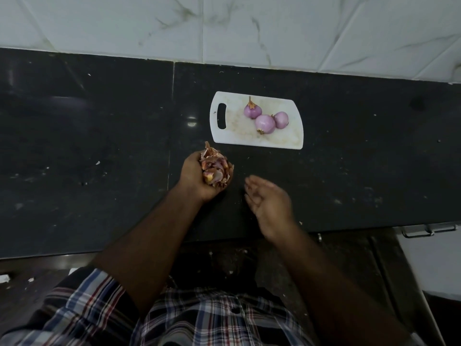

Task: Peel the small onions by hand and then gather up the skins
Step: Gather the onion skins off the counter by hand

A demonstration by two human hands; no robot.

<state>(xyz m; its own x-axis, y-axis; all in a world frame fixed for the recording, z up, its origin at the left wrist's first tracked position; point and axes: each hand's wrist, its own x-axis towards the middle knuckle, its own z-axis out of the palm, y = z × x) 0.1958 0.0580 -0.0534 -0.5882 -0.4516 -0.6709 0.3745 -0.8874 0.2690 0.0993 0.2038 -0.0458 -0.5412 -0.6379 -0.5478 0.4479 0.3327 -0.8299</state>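
Observation:
Three peeled purple onions (265, 118) lie together on a small white cutting board (237, 136) on the black counter. My left hand (193, 178) is cupped palm up just below the board's left corner and holds a heap of brown and pink onion skins (215, 168). My right hand (268, 201) hovers to the right of it over the counter, blurred, fingers relaxed and holding nothing.
The black stone counter (99, 158) carries small scattered flecks of skin. A white marbled tile wall (224, 28) runs along the back. A white cabinet with a metal handle (429, 231) sits below the counter edge at the right.

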